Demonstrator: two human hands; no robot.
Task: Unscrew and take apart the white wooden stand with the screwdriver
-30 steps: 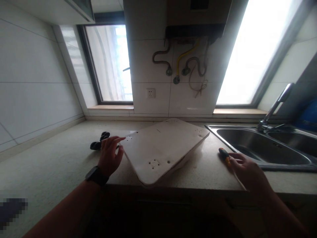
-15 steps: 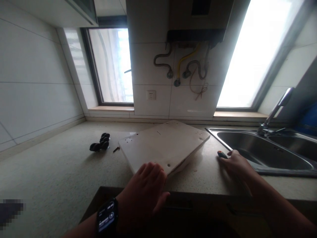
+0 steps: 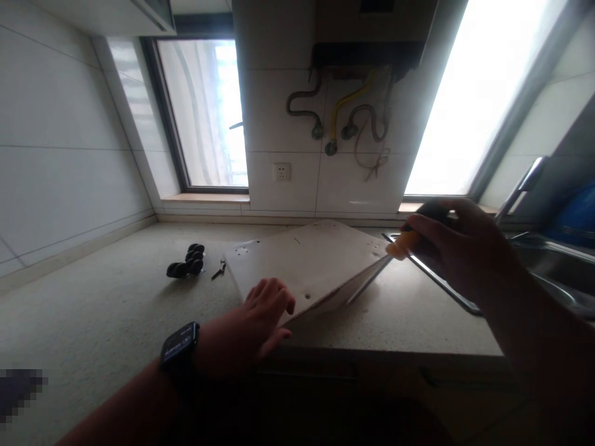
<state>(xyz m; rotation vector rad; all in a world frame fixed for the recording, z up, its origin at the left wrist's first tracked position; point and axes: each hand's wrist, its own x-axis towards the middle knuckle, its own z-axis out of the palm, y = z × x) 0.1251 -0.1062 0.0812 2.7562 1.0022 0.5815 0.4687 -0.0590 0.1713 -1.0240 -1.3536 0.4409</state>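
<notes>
- The right hand (image 3: 458,241), right of centre, has its fingers wrapped round the dark-and-orange handle of a screwdriver (image 3: 403,243); the shaft slants down-left, passing in front of the board's right-hand edge.
- The left hand (image 3: 260,310), lower centre, lays loosely curled fingers over the near corner of a white board (image 3: 302,263), thumb apart from them; whether they pinch its edge, I cannot tell.
- The board, with rounded corners and drilled holes, lies mid-frame on the pale table (image 3: 390,334).
- Left of the board, just beside its corner, lie a few small screws (image 3: 218,271); farther left, black casters (image 3: 186,262) sit clustered together.
- At the right, the steel sink (image 3: 569,260) borders the working space, its faucet (image 3: 523,186) behind the right hand.
- Across the upper centre are a water heater (image 3: 369,31), bent hoses (image 3: 302,102) and a wall socket (image 3: 282,172).
- The right hand and forearm hide much of the sink; the left hand covers the board's near corner.
- The heater is cut off at the top; the screwdriver's tip is hard to make out, and the drawer fronts below are nearly black.
</notes>
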